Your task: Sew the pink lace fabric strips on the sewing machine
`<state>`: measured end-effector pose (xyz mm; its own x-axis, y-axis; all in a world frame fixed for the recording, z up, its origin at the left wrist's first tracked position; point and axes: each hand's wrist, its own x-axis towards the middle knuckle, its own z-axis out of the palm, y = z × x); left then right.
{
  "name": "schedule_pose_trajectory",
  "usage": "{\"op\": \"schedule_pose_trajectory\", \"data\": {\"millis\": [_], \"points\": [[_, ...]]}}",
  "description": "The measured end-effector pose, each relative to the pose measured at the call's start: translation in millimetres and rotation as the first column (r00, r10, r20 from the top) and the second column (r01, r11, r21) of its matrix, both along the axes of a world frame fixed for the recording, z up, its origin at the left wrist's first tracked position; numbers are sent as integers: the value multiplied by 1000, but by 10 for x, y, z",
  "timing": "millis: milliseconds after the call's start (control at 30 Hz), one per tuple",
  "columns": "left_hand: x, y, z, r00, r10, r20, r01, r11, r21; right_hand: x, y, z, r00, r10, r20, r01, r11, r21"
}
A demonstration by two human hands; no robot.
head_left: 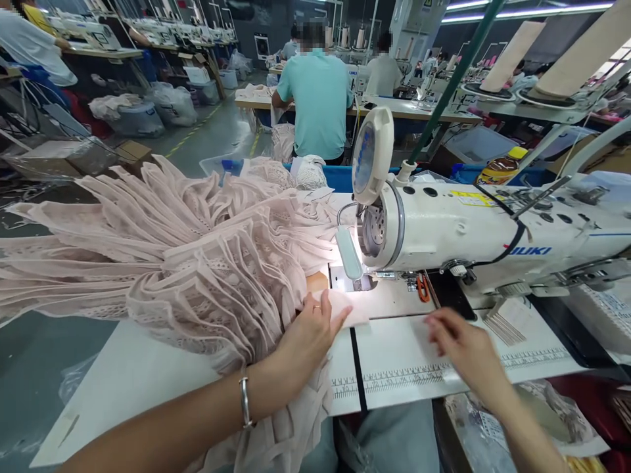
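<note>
My left hand (318,322), with a ring and a silver bracelet, presses a small pale pink fabric piece (352,310) between thumb and fingers, just in front of the needle plate (352,279). Beside that wrist, a big heap of pale pink lace-trimmed garments (211,269) spreads over the left of the table and hangs off its front edge. Over the ruler-marked table front, my right hand (456,341) is slightly blurred. Its fingers are bent and loosely apart, and nothing shows in them. The white sewing machine (434,226) stands behind both hands.
Orange-handled snips (422,288) and a dark phone-like slab (451,294) lie by the machine. A ruler strip (404,378) runs along the table edge. Behind the machine stands a yellow-capped bottle (503,165). A person in a turquoise shirt (318,98) sits ahead.
</note>
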<state>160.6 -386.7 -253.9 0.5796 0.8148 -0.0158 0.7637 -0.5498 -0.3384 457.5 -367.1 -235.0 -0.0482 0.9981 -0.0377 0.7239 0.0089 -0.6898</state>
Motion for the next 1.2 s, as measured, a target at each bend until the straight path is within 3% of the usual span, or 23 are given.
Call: {"op": "schedule_pose_trajectory", "data": {"millis": [33,67,100,167,267,400,533,633,833,1000,1100,1200], "points": [[35,7,29,1000,13,-22,-13,1000,20,224,15,46,975,-103,197,65,980,189],[67,25,63,999,3,-35,-2,999,34,443,35,81,912,-233,338,98,923,372],[95,51,96,999,-28,-40,29,999,36,645,56,106,844,-292,450,62,886,459],[136,110,144,994,-108,-14,108,994,6,954,95,127,758,-340,557,44,878,477],[177,161,144,988,-138,72,139,990,-3,1154,131,142,772,-341,536,121,907,403],[233,140,102,997,-72,18,70,995,66,1163,158,239,803,-363,473,224,919,325],[287,170,111,984,-158,-81,161,987,22,1207,194,328,803,-388,452,295,919,263],[307,230,88,984,-178,-4,178,984,-2,1253,221,326,795,-394,461,316,918,238],[264,301,127,981,-193,23,193,981,-10,1210,212,277,810,-356,466,248,928,278],[201,360,193,992,-63,112,75,991,-110,1209,189,322,824,-317,469,233,945,230],[198,383,196,989,-58,134,69,995,-76,1216,168,342,793,-319,519,184,938,294],[197,364,187,987,-142,77,142,990,-2,1105,104,350,682,-463,566,150,846,512]]}}
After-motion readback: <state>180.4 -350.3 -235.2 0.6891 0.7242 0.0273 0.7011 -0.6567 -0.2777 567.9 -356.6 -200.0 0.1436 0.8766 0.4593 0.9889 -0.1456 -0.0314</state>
